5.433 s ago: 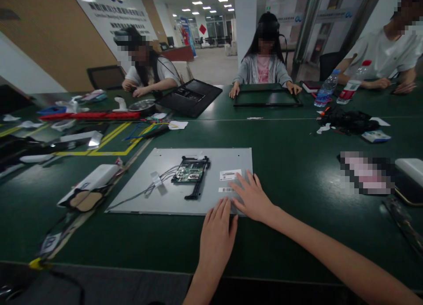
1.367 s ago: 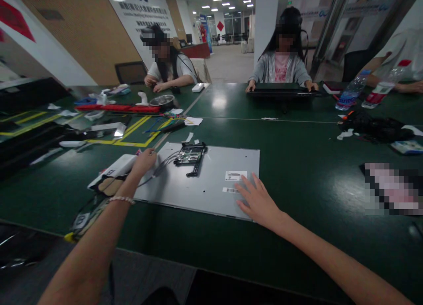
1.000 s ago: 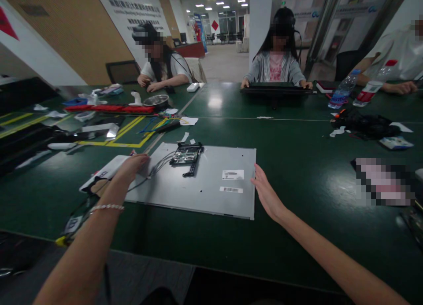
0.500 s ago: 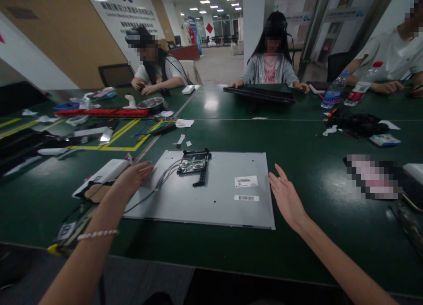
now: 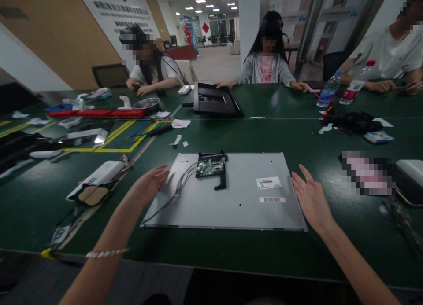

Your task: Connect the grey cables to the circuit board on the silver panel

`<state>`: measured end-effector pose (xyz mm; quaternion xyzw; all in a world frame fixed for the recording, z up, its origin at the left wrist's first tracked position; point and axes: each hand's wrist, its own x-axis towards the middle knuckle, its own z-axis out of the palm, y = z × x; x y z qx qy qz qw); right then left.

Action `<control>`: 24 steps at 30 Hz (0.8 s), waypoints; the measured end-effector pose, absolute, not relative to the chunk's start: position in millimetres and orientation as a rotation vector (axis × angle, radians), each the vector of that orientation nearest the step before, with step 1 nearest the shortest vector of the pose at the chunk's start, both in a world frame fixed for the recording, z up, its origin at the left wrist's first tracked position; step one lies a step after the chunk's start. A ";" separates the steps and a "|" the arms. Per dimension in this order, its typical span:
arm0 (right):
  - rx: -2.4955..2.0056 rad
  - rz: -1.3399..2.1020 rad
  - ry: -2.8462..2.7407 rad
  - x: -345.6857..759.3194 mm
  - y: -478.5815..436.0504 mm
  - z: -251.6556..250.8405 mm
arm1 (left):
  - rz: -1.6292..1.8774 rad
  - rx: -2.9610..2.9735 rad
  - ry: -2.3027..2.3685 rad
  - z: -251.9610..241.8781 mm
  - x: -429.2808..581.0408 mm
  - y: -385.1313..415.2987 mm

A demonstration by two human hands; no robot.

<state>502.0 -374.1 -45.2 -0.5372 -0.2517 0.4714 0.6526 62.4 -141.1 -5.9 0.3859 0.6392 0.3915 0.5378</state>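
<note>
A flat grey display panel (image 5: pixel 198 208) lies on the green table with its metal back up. Near its far edge sits a green circuit board (image 5: pixel 210 166) in a black bracket (image 5: pixel 222 180). Grey cables (image 5: pixel 178 189) run from the board to the panel's left edge. My left hand (image 5: pixel 150 184) is beside the panel's left edge, fingers stretched out. Along the right edge rests my right hand (image 5: pixel 310 199), its fingers apart and close to the rim; I cannot tell if they press on it. Two white labels (image 5: pixel 268 183) show on the panel's right half.
A white battery-like pack (image 5: pixel 99 177) with cables lies left. Across the table a person's hand holds a black frame (image 5: pixel 216 100). Two bottles (image 5: pixel 330 88), a black cable bundle (image 5: pixel 350 120) and a phone-like object stand or lie right. Red strips (image 5: pixel 95 113) and a metal bowl (image 5: pixel 147 104) are far left.
The panel has shifted right, with both my hands beside it moving the same way. Across the table, the black frame has moved left and turned up to show its inside.
</note>
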 end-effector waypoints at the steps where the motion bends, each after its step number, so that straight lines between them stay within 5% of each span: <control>1: -1.222 1.063 -0.539 505.1 -375.3 -43.9 | 0.927 0.877 1.499 -4.9 67.4 -143.9; 24: -1.494 0.750 -0.433 598.3 -398.2 -64.8 | 0.868 1.103 1.296 -10.5 177.9 -205.0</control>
